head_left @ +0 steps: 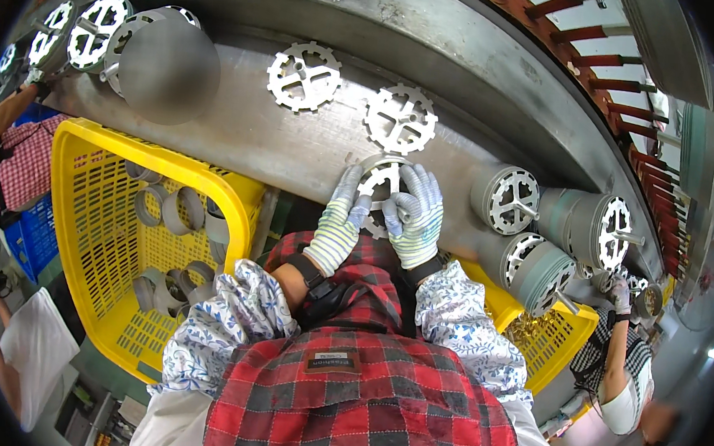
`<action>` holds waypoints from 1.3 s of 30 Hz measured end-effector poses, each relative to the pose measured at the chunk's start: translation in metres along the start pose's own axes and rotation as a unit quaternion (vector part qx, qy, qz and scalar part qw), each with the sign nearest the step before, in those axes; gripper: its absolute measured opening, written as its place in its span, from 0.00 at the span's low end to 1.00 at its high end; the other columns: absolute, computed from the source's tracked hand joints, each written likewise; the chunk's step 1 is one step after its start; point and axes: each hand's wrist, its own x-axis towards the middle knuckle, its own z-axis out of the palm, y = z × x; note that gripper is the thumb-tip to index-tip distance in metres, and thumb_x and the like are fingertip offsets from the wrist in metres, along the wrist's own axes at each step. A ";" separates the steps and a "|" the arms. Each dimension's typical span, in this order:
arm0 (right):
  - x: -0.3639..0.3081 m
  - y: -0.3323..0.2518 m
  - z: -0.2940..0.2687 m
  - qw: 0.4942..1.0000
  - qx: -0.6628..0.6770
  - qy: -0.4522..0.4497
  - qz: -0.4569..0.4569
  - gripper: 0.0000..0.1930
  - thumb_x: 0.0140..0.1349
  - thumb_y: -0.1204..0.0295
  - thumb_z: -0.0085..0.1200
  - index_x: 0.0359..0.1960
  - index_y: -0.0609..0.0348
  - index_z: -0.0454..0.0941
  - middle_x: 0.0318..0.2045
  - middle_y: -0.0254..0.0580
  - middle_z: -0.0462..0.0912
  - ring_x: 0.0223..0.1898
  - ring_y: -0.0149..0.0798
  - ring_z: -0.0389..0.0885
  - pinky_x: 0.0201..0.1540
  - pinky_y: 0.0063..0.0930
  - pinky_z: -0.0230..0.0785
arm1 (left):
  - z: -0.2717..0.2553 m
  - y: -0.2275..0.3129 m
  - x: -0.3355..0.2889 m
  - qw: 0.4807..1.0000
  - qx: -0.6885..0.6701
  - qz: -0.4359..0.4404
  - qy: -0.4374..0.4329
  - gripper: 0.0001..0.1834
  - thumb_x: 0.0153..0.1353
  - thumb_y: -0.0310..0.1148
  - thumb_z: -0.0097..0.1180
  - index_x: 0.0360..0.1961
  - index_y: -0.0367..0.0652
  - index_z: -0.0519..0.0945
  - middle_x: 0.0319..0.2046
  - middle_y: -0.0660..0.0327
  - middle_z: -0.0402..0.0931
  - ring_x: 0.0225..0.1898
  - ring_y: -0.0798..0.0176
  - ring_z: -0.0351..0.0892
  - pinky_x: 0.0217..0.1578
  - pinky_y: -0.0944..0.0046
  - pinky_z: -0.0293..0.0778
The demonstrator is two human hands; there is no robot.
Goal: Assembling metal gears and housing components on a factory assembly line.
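Both my hands wear striped pale gloves and sit at the bench's near edge. Between them is a grey metal ring [385, 160] with a pale spoked disc [383, 183] showing inside it. My left hand [341, 217] closes on the ring's left side, its thumb toward the middle. My right hand [416, 215] grips the right side, some fingers bent inward over the disc. The gloves hide much of the ring's lower part. Just beyond it lies a toothed, spoked metal disc [399, 132], and a similar toothed disc [290, 75] rests farther left.
A yellow basket [73, 201] holding several loose rings stands at the left. Stacked rings with spoked discs [505, 199] are to the right, above another yellow basket [561, 348]. Red rods [628, 85] line the far right. Other people work at both sides.
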 end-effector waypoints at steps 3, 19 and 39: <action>-0.001 0.003 0.001 1.000 -0.006 -0.011 0.004 0.12 0.49 0.69 0.61 0.31 0.55 0.70 0.47 0.54 0.77 0.51 0.62 0.73 0.54 0.53 0.63 | 0.001 0.001 0.001 0.999 0.047 0.016 0.002 0.31 0.66 0.33 0.47 0.67 0.35 0.55 0.65 0.48 0.58 0.66 0.58 0.58 0.63 0.64 0.55; -0.009 0.013 0.008 0.999 -0.049 0.003 0.007 0.08 0.44 0.68 0.60 0.23 0.55 0.74 0.46 0.51 0.79 0.53 0.54 0.73 0.56 0.50 0.60 | 0.006 0.002 0.004 0.998 0.058 -0.004 0.022 0.26 0.67 0.33 0.45 0.65 0.38 0.61 0.60 0.49 0.65 0.60 0.59 0.64 0.59 0.64 0.60; -0.135 0.058 -0.407 0.773 -0.190 0.529 0.293 0.15 0.65 0.66 0.49 0.42 0.68 0.76 0.42 0.46 0.81 0.45 0.38 0.77 0.51 0.31 0.66 | 0.037 0.046 0.138 0.926 0.322 0.171 -0.095 0.20 0.60 0.29 0.53 0.55 0.46 0.73 0.47 0.53 0.76 0.53 0.54 0.72 0.55 0.60 0.64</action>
